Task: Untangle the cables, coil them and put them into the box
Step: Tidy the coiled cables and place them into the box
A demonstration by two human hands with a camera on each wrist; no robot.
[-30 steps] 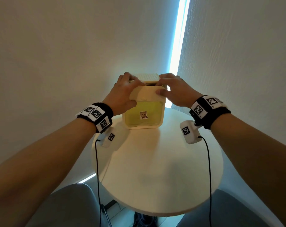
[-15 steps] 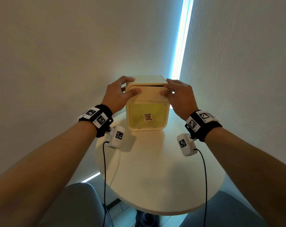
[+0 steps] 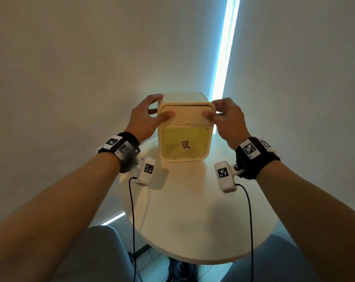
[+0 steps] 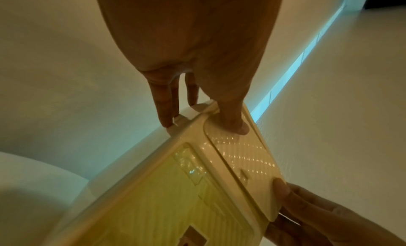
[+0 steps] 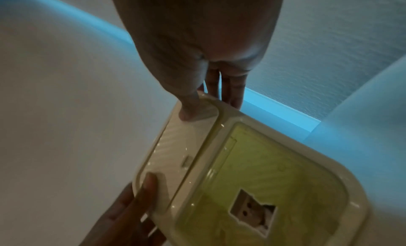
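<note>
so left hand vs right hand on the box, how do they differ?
The left hand grips the box at its upper left corner; the right hand grips the upper right. The left hand's index finger arches onto the ribbed top; the right hand's fingers curl down the side. Shared: each thumb presses the cream front flap, and each wrist wears a marker band.

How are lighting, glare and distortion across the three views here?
Head: wide-angle bend, bright blue strip in the corner, box sharp, soft shadows on the table. Left wrist: dim, warm, speckled glare on the box's flap. Right wrist: bluish, soft.
</note>
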